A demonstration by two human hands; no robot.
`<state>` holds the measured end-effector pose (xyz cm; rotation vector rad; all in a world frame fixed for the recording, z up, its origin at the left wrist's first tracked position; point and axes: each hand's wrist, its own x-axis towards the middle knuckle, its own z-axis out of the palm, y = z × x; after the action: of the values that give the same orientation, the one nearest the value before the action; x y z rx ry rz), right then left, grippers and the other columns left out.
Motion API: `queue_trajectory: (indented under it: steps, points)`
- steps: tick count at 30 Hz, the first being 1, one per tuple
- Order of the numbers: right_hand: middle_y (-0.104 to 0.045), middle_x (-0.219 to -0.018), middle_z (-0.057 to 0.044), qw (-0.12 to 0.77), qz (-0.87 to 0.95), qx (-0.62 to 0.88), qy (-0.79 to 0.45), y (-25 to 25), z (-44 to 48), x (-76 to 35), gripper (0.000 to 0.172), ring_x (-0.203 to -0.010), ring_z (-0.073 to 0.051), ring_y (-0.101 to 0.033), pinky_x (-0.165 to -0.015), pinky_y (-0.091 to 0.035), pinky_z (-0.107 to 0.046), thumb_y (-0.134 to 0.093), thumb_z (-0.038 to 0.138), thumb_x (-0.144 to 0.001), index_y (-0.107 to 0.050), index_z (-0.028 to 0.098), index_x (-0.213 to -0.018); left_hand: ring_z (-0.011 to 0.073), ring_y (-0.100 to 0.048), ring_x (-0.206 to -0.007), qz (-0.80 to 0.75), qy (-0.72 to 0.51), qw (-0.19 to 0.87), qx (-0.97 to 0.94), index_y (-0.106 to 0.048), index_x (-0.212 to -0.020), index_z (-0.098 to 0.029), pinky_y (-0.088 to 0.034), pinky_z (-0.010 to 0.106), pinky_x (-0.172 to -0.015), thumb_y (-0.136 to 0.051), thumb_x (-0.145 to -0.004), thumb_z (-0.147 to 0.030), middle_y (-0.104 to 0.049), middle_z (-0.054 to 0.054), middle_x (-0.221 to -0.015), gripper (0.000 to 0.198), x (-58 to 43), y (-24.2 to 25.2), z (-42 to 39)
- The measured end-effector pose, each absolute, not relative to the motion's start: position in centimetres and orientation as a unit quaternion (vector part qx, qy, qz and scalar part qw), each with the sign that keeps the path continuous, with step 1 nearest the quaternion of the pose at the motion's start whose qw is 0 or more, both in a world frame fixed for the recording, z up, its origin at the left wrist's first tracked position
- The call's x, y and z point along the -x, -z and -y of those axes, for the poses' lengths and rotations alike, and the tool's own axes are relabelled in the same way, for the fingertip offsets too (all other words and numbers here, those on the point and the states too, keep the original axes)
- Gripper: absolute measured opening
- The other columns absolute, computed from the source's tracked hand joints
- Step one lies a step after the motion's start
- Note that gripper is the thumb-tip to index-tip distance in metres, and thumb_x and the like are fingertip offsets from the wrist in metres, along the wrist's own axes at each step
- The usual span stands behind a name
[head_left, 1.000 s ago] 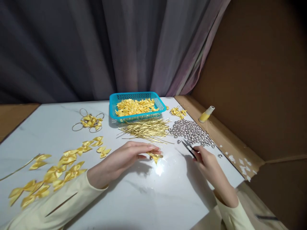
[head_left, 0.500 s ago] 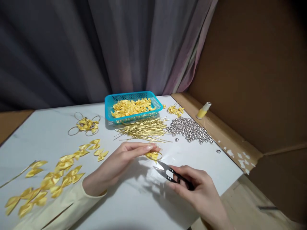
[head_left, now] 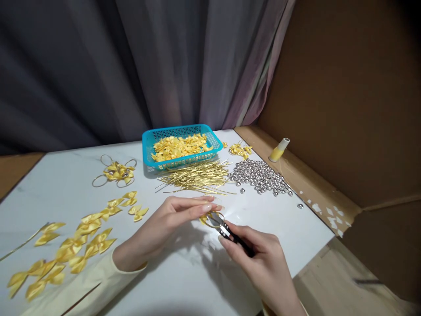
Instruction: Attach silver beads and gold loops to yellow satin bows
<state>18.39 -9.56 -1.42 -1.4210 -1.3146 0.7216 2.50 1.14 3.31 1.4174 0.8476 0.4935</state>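
Observation:
My left hand (head_left: 184, 215) pinches a small yellow ribbon bow with a gold wire loop (head_left: 204, 220) over the middle of the table. Most of that bow is hidden behind the fingers and blades. In my right hand (head_left: 259, 254) is a pair of black-handled thread snips (head_left: 235, 237), its fingers closed round the handles. The blades reach into the wire loop beside my left fingertips and look nearly together. Several yellow bows (head_left: 88, 224) lie in loose rows to the left, one with a straight gold wire (head_left: 24, 242) on it.
Behind the hands stand a blue basket (head_left: 148, 149) of yellow bows and a pile of gold wires (head_left: 197, 177). Silver beads (head_left: 259, 175) lie to the right, near a yellow-and-white tube (head_left: 279, 150). A looped bow cluster (head_left: 119, 172) sits at left. A cardboard wall (head_left: 345, 109) bounds the right.
My right hand has moved left and brought the snips' blades from beside the bow into its wire loop. The blades have come closer together. My left hand stays nearly in place.

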Motion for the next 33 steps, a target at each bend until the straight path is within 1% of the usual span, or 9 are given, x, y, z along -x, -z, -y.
queue_trajectory:
  steps: [4, 9, 19, 23, 26, 30, 33]
  points:
    - [-0.054, -0.056, 0.000, 0.510, 0.566, 0.588, -0.271, 1.30, 9.43, -18.07, 0.025, -0.044, -0.009, -0.039, -0.041, -0.037, -0.020, -0.058, 0.029, -0.079, -0.070, 0.013, -0.093, 0.0237, -0.039, -0.126, -0.371, -0.211, 0.645, -0.633, -0.072, -0.095, -0.023, -0.026, 0.034, -0.105, -0.059, -0.081, -0.033, -0.067, 0.005, -0.111, 0.022, -2.51, -3.39, -1.15]
    - [-0.055, -0.056, -0.001, 0.518, 0.583, 0.584, -0.227, 1.09, 9.15, -17.79, 0.023, -0.044, -0.009, -0.041, -0.042, -0.038, -0.020, -0.058, 0.025, -0.079, -0.068, 0.008, -0.090, 0.0237, -0.040, -0.125, -0.369, -0.206, 0.639, -0.642, -0.072, -0.094, -0.023, -0.027, 0.034, -0.105, -0.060, -0.080, -0.033, -0.067, 0.004, -0.111, 0.021, -2.46, -3.31, -1.07]
    - [-0.052, -0.054, 0.000, 0.511, 0.610, 0.576, -0.186, 0.88, 8.98, -17.44, 0.018, -0.043, -0.008, -0.041, -0.041, -0.037, -0.019, -0.055, 0.022, -0.081, -0.066, 0.008, -0.086, 0.0239, -0.040, -0.125, -0.380, -0.197, 0.633, -0.645, -0.073, -0.092, -0.025, -0.026, 0.034, -0.106, -0.060, -0.080, -0.034, -0.067, 0.003, -0.110, 0.020, -2.65, -3.30, -1.15]
    - [-0.053, -0.055, 0.000, 0.505, 0.612, 0.578, -0.189, 0.92, 8.98, -17.41, 0.018, -0.044, -0.008, -0.043, -0.042, -0.038, -0.019, -0.055, 0.022, -0.082, -0.066, 0.010, -0.090, 0.0229, -0.041, -0.125, -0.380, -0.197, 0.633, -0.645, -0.073, -0.092, -0.025, -0.027, 0.033, -0.105, -0.060, -0.080, -0.033, -0.068, 0.003, -0.110, 0.020, -2.67, -3.27, -1.14]
    - [-0.054, -0.055, 0.000, 0.505, 0.611, 0.577, -0.196, 1.06, 8.96, -17.43, 0.018, -0.044, -0.009, -0.044, -0.043, -0.038, -0.019, -0.055, 0.022, -0.082, -0.066, 0.009, -0.089, 0.0230, -0.041, -0.125, -0.379, -0.196, 0.631, -0.648, -0.073, -0.093, -0.025, -0.027, 0.034, -0.106, -0.060, -0.080, -0.033, -0.068, 0.003, -0.110, 0.020, -2.56, -3.21, -1.11]
    - [-0.058, -0.060, -0.001, 0.498, 0.614, 0.570, -0.221, 1.11, 8.95, -17.42, 0.019, -0.047, -0.009, -0.046, -0.046, -0.039, -0.020, -0.053, 0.022, -0.083, -0.066, 0.010, -0.091, 0.0229, -0.040, -0.125, -0.373, -0.186, 0.627, -0.659, -0.073, -0.094, -0.026, -0.027, 0.034, -0.105, -0.060, -0.080, -0.033, -0.068, 0.003, -0.108, 0.020, -2.47, -3.27, -1.08]
    - [-0.058, -0.061, -0.001, 0.494, 0.611, 0.570, -0.241, 1.03, 9.01, -17.43, 0.022, -0.048, -0.010, -0.046, -0.046, -0.039, -0.020, -0.051, 0.023, -0.084, -0.066, 0.011, -0.094, 0.0225, -0.040, -0.125, -0.379, -0.185, 0.624, -0.658, -0.072, -0.094, -0.027, -0.027, 0.033, -0.105, -0.061, -0.079, -0.035, -0.066, 0.002, -0.113, 0.020, -2.54, -3.24, -1.07]
